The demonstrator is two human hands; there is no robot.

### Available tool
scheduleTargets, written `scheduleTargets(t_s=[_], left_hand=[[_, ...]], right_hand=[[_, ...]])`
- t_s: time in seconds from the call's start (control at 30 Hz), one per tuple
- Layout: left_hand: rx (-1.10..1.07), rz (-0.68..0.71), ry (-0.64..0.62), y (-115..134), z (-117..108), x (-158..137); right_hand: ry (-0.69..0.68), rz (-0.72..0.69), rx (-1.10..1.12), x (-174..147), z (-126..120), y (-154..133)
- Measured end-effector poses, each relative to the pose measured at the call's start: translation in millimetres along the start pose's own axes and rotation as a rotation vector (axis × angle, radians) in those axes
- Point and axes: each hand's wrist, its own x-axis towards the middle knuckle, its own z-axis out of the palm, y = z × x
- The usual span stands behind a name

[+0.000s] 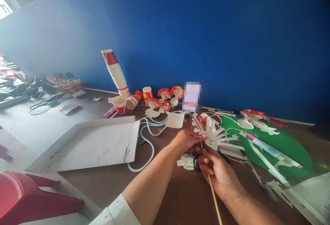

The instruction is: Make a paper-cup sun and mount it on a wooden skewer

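Note:
A pale paper cut-out (211, 141) with strips fanned out from its edge, seemingly cut from a paper cup, is at the fingertips of my left hand (186, 141). Those fingers are pinched together at its left side, by a small red spot and the top of a thin wooden stick (212, 192). My right hand (217, 170) is closed around the stick, which slants down toward me. Beneath the hands lies a white paper figure piece (187, 161). Beside it a dark curved thing (196, 163) is partly hidden by my right fingers.
A white cardboard lid (87, 146) and a pale cable (152, 151) lie left. Behind stand stacked paper cups (117, 75), a loose cup (119, 105) and several finished paper figures (164, 94). Markers (273, 151) rest on a green mat (300, 158). A red stool (28, 197) stands lower left.

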Motion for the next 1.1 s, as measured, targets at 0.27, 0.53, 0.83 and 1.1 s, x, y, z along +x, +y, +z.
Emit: scheduleTargets(t_s=[0.27, 0.53, 0.83, 1.1], left_hand=[[0.066, 0.187, 0.205, 6, -21, 7], [-0.059, 0.258, 0.252, 3, -15, 10], [-0.211, 0.440, 0.257, 5, -15, 10], [-0.279, 0.324, 0.309, 3, -10, 22]], right_hand=[[0.021, -0.011, -0.047, 1, -3, 3], [-0.001, -0.033, -0.177, -3, -1, 2], [-0.022, -0.240, -0.451, -2, -3, -1], [-0.069, -0.248, -0.601, 32, -13, -27]])
